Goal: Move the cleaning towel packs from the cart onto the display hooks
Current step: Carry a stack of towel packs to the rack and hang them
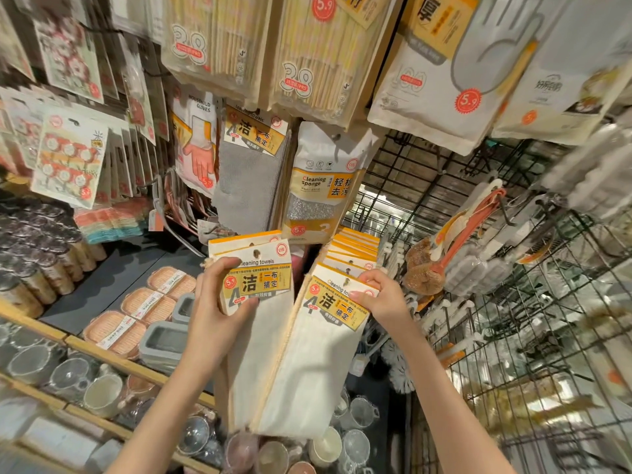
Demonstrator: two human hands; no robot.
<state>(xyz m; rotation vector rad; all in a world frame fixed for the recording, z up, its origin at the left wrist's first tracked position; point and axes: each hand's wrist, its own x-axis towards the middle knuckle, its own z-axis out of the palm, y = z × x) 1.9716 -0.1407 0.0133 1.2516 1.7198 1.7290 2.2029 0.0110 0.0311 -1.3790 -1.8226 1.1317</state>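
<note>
My left hand (219,302) grips a small stack of white cleaning towel packs (254,268) with yellow label cards, held upright in front of the display. My right hand (379,295) pinches the card of the front pack (328,336) in a row of several identical packs (355,251) that hang together to the right. The long white towels of both groups hang down between my forearms. A grey towel pack (246,186) of the same brand hangs on a hook above. The cart is not in view.
Cleaning sponge packs (325,186), glove packs (195,148) and chopstick packs (307,49) hang above. A black wire grid (513,336) with brushes (455,241) fills the right. Lower left shelves hold trays (136,319), cups (102,395) and glass bowls.
</note>
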